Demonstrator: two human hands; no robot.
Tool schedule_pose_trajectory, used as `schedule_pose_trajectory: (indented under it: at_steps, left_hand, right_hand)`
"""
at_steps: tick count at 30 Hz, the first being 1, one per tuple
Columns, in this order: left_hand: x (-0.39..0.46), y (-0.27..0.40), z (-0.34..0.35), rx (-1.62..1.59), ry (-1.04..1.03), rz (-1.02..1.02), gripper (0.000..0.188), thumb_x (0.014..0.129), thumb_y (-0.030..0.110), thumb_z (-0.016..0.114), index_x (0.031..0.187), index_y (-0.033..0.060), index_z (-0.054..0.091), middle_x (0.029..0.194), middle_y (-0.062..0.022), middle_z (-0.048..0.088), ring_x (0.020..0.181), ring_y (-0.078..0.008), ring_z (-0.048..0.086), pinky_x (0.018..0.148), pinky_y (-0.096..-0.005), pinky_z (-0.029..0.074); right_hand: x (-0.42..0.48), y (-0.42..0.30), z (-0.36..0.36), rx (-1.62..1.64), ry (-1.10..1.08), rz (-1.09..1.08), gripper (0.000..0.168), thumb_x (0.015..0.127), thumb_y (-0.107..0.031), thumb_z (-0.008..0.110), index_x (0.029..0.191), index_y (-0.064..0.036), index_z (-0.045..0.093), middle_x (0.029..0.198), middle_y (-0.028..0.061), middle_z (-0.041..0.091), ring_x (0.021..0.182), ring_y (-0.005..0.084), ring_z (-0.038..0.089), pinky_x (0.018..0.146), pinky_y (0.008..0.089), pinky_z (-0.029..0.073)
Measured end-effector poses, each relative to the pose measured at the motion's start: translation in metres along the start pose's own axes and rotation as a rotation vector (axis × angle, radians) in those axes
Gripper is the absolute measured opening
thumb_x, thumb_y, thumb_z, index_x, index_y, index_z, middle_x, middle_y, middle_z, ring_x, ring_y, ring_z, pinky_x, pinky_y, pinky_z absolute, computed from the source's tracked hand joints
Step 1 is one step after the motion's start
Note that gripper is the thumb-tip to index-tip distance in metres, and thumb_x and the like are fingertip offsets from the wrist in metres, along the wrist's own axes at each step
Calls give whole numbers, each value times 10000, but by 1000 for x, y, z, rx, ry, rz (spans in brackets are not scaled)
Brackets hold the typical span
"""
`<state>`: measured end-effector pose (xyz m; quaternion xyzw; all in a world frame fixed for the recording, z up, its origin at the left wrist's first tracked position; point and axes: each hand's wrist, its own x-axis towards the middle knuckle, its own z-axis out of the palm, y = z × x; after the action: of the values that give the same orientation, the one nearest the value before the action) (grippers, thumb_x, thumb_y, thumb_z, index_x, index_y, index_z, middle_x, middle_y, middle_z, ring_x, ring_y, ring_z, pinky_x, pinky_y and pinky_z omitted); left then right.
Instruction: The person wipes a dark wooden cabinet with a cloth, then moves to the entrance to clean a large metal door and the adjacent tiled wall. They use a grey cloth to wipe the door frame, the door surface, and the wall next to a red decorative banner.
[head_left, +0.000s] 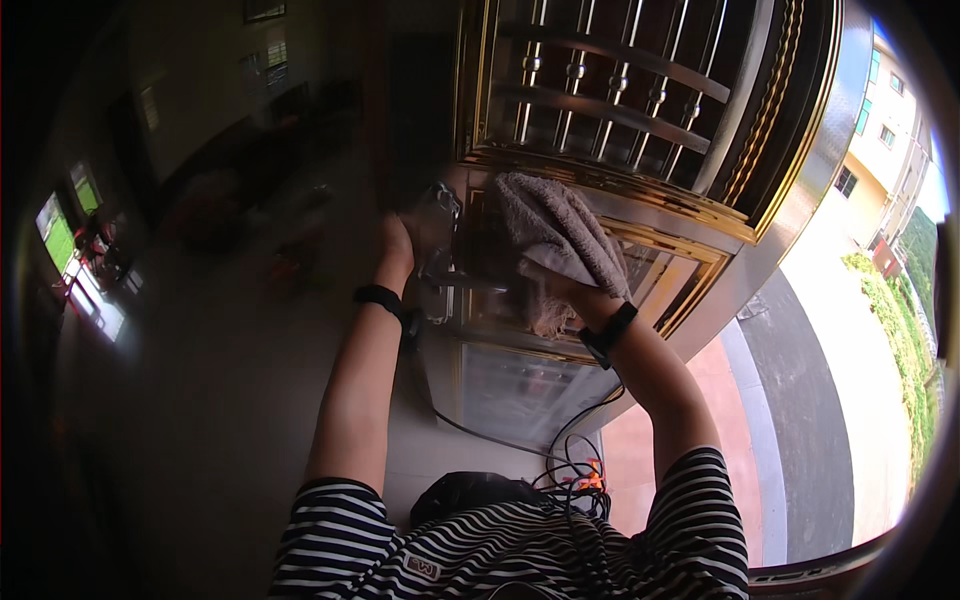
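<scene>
A greyish-brown terry towel (559, 225) is bunched over my right hand (559, 281), which holds it against the middle panels of a metal door. The towel hides most of those fingers. My left hand (399, 236) is at the door's left edge, beside the lock plate and lever handle (469, 282); its fingers are dark and blurred, so their grip is unclear. Gold-coloured moulding (675, 191) frames the panels of the door (720, 236). Above the towel, upright metal bars with round knobs (576, 70) fill the upper panel. Each wrist wears a black band.
Black cables (574, 472) lie coiled on the floor near my body, beside an orange item (592, 474). Left of the door is a dim room with a pale tiled floor (247, 390). Outside to the right are reddish paving (679, 427), a dark strip, plants and buildings (885, 142).
</scene>
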<state>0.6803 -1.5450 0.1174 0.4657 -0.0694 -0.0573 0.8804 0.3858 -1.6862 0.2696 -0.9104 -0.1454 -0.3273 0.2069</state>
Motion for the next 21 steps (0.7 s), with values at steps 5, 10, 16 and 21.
schedule_pose_trajectory:
  at_steps: [5,10,16,21]
  left_hand:
    - [-43,23,42,-40,-149,-75,656,960,509,194,783,54,634,795,-117,675,735,-248,652,722,-387,532]
    - [10,-8,-2,49,-122,-100,668,960,493,185,820,42,657,816,-128,689,746,-261,671,750,-374,546]
    - [4,-12,6,-56,-39,-151,497,968,400,312,1207,49,571,1160,-94,616,1049,-212,590,931,-351,462]
    - [3,0,3,-161,-126,-138,483,984,383,299,1231,61,562,1176,-65,614,1062,-210,599,922,-345,476]
  right_hand:
    - [13,-2,13,197,70,26,731,777,-283,783,1397,-80,452,1399,120,485,1280,273,459,1087,376,341]
    - [9,16,10,-10,213,-214,769,723,-420,797,1344,-66,512,1357,101,534,1250,279,485,1074,401,343]
    - [-63,60,-40,-177,316,8,787,686,-459,791,1325,-81,531,1340,115,538,1252,330,474,1091,428,330]
    - [-135,103,-80,-9,559,130,904,683,-459,830,1371,-26,436,1349,131,514,1275,285,458,1102,401,318]
